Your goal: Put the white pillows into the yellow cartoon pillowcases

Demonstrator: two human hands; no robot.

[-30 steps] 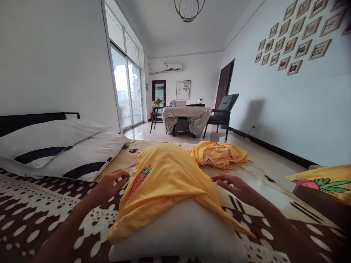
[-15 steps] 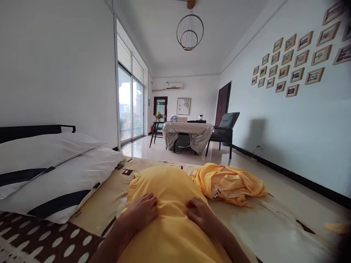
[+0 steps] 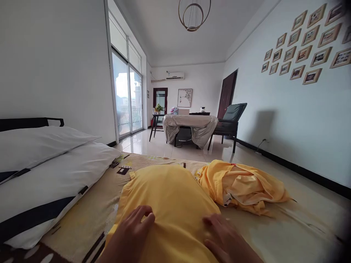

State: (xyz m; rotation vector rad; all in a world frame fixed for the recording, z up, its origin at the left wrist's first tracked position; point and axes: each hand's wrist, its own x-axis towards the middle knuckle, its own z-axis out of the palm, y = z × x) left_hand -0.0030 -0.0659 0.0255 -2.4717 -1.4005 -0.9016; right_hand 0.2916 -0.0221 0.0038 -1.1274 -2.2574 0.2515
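Yellow-covered pillow on bed at six o'clock, left hand at seven, grip unclear, right hand at five, grip wide, crumpled yellow cloth at four

The head-worn camera sits above and behind the hands, facing forward and slightly downward. The hands lie close, at the lower edge; beyond them, the view crosses the bed to the far wall.
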